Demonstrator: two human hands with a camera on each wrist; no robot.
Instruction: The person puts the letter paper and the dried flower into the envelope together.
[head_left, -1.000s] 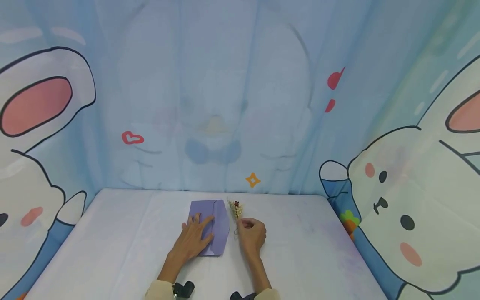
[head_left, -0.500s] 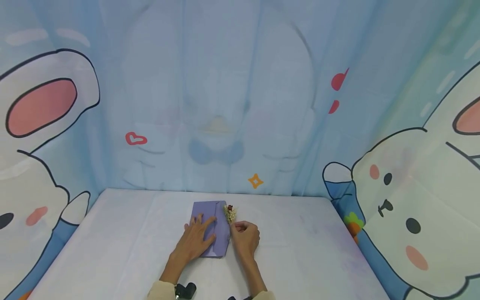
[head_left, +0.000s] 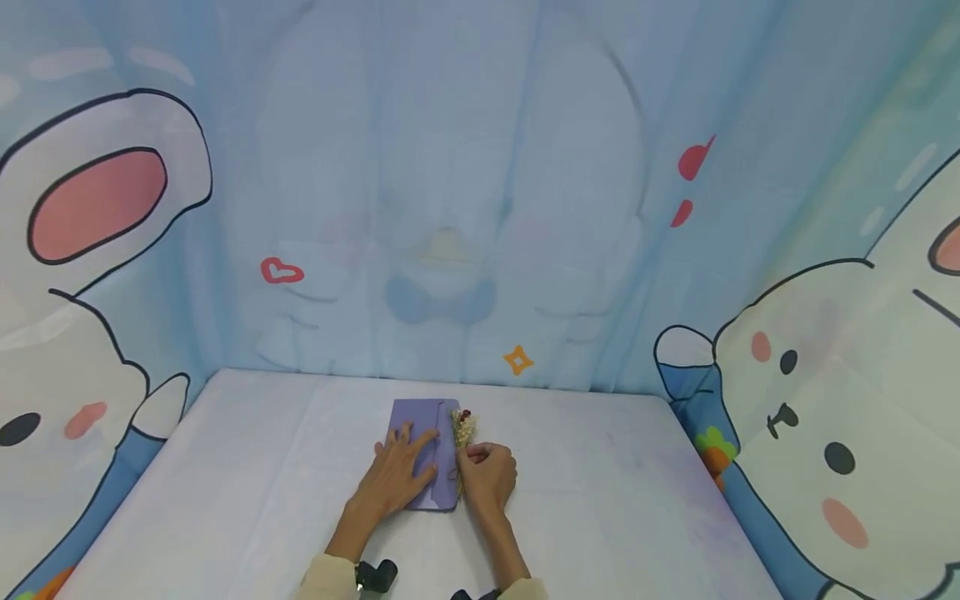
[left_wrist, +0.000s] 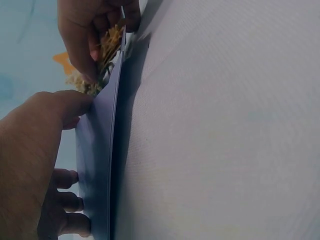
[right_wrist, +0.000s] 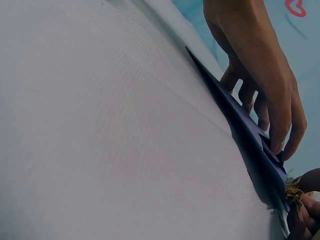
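A purple paper envelope lies on the white-covered table. My left hand rests on it with spread fingers, pressing it down. A small bunch of dried flowers, pale with a dark red bloom, lies along the envelope's right edge. My right hand pinches its stems between thumb and fingers. In the left wrist view, the dried flowers are right against the envelope's edge, close to my left thumb. The right wrist view shows the envelope edge-on; whether the stems sit inside it, I cannot tell.
The white tablecloth spreads out on both sides of the hands. Behind the table hangs a blue curtain printed with cartoon rabbits. A dark wrist device sits at the left sleeve.
My right hand has moved left with the dried flowers, from beside the envelope to its right edge. That edge now looks straighter. The left hand has stayed on the envelope.
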